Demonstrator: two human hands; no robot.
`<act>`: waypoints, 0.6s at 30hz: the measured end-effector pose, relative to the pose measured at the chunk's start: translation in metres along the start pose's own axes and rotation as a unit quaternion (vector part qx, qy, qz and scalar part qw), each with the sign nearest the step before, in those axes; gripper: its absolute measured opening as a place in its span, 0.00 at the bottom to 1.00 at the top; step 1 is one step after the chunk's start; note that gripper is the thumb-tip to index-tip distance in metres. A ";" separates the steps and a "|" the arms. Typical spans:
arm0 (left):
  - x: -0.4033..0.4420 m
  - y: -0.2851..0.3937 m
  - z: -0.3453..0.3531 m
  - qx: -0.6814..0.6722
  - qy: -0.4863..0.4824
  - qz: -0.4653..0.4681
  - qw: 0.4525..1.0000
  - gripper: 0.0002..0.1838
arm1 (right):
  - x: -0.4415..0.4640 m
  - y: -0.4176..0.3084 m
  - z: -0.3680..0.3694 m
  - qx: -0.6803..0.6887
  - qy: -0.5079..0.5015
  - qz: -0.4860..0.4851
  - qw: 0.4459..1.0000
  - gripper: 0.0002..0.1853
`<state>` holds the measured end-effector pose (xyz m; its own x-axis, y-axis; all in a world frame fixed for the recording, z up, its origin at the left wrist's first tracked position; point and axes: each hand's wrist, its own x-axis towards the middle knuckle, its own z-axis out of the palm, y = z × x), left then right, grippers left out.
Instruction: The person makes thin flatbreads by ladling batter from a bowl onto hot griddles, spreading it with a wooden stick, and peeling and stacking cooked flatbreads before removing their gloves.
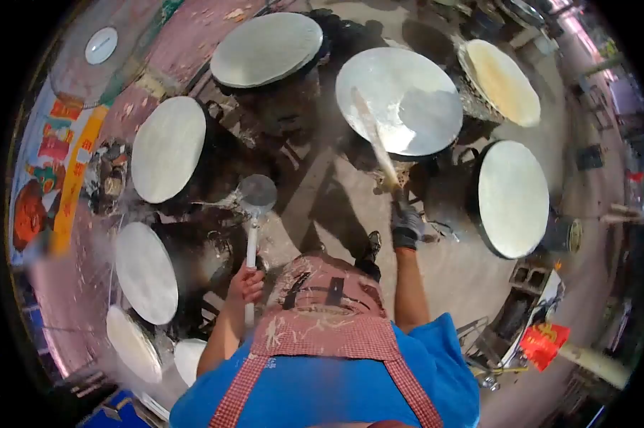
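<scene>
My bare left hand (246,287) is wrapped around the pale handle of a ladle (256,192), whose round bowl hangs out ahead over the floor. My right hand (407,222), in a grey glove, grips a long flat wooden spatula (372,135). Its blade reaches across a round griddle (432,118) in front of me. Wet white batter (361,71) coats the far and left part of that griddle, while a grey patch shows on the right side.
Around me stand several round griddles with pale sheets, including ones at left (169,150), back (266,50) and right (513,200). A browned sheet (504,82) lies on a basket at back right. Concrete blocks (529,278) and a red packet (545,345) are at right.
</scene>
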<state>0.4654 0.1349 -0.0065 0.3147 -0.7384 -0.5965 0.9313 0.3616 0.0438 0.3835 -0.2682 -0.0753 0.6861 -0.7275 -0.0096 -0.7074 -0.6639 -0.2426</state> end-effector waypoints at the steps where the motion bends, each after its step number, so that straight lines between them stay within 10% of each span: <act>1: -0.003 -0.002 0.003 0.003 -0.014 -0.003 1.000 0.18 | -0.008 0.020 -0.016 -0.021 -0.058 0.024 0.998 0.14; 5: -0.006 -0.003 -0.016 -0.061 -0.152 -0.046 0.985 0.23 | -0.032 0.018 -0.043 0.322 0.055 0.065 0.943 0.18; 6: -0.009 -0.008 -0.003 -0.091 -0.162 -0.049 0.981 0.23 | -0.021 0.000 -0.042 0.171 -0.049 0.155 0.972 0.17; 7: -0.009 -0.010 0.006 -0.086 -0.172 -0.052 0.980 0.24 | 0.003 0.037 0.082 -0.020 0.081 -0.084 0.993 0.17; 8: -0.005 -0.012 -0.001 -0.088 -0.186 -0.062 0.977 0.24 | 0.014 0.021 0.090 -0.070 0.081 -0.076 0.991 0.17; 11: -0.007 -0.015 -0.007 -0.070 -0.135 -0.047 0.987 0.25 | 0.014 0.006 0.006 0.046 -0.067 0.025 0.996 0.17; 15: -0.004 -0.016 0.017 0.007 -0.152 -0.039 0.988 0.25 | 0.031 0.101 0.044 0.356 0.063 0.099 0.927 0.13; 17: 0.000 -0.021 0.011 -0.017 -0.192 -0.073 0.979 0.26 | 0.037 0.075 0.021 0.320 0.089 0.062 0.941 0.13; 18: 0.008 -0.022 0.006 -0.028 -0.216 -0.090 0.972 0.26 | 0.054 0.077 0.079 0.000 0.147 -0.053 0.988 0.12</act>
<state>0.4483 0.1177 -0.0075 0.2067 -0.9584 -0.1970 0.9708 0.2260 -0.0807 0.3796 -0.3450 -0.1708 0.6779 -0.6723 0.2973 -0.6340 -0.7394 -0.2265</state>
